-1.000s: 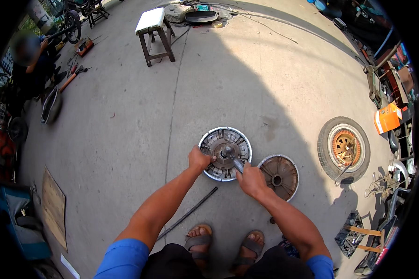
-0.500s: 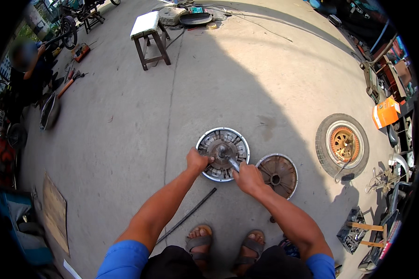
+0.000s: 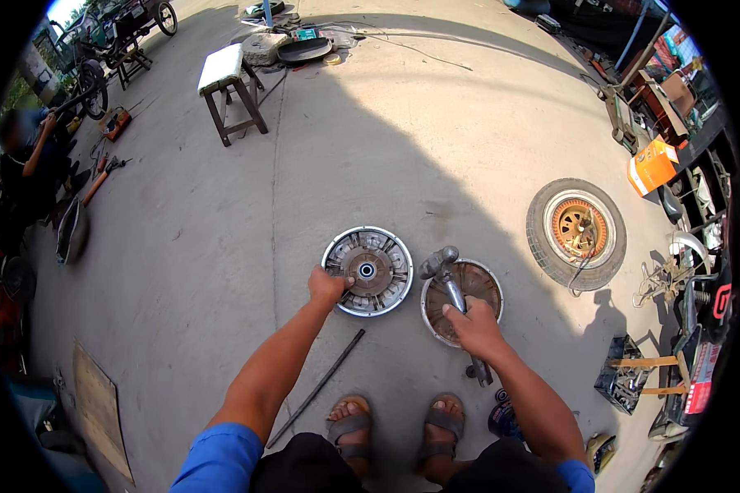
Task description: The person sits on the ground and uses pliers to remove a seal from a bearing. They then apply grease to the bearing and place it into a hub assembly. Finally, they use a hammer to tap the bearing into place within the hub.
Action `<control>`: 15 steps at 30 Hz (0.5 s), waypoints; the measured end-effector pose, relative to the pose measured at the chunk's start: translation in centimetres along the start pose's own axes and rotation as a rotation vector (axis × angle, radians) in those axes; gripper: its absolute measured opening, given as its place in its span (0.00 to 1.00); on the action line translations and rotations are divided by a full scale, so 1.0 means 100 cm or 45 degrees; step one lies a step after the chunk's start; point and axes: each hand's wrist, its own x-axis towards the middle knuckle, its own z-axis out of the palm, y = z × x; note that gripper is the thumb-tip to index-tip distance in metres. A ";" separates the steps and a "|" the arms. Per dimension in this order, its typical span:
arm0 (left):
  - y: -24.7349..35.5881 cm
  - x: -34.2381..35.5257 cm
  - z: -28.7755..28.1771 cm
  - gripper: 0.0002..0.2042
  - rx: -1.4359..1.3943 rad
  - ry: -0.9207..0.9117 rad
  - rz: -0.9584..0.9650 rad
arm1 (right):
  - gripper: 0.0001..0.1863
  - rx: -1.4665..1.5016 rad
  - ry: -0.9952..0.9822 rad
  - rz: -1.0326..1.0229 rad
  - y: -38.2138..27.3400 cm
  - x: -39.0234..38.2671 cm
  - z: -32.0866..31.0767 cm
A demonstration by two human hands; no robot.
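My right hand (image 3: 478, 330) is closed round the handle of a metal hammer (image 3: 442, 261). The hammer's head is raised over the rim of a brown, rusty round cover (image 3: 487, 281) lying on the ground. To its left lies a round metal wheel hub (image 3: 386, 287) with a silver rim, ribs and a bearing in its centre. At the hub's left edge my left hand (image 3: 329, 285) is closed on the rim, its thumb reaching inward over the ribs. A dark metal rod (image 3: 316, 386) lies on the concrete in front of my feet.
A tyre with an orange-brown hub (image 3: 580, 230) lies to the right, near an orange box (image 3: 652, 167). A crate of tools (image 3: 621, 374) stands lower right. Far off is a white-topped stool (image 3: 222, 70); a person (image 3: 29, 156) sits at the left.
My right hand has swung the hammer from the hub's centre to the right, over the rusty cover. The hub's bearing now shows. My left hand stays on the rim; the view has shifted.
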 end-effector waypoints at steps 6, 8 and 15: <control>-0.008 0.010 0.007 0.33 -0.050 -0.020 -0.018 | 0.20 0.104 0.169 0.226 0.044 -0.122 -0.062; -0.015 0.018 0.019 0.33 -0.054 0.011 -0.028 | 0.20 -0.055 0.301 0.149 0.066 -0.169 -0.082; -0.048 0.052 0.012 0.39 0.115 0.080 0.091 | 0.19 -0.065 0.601 0.541 0.167 -0.330 -0.101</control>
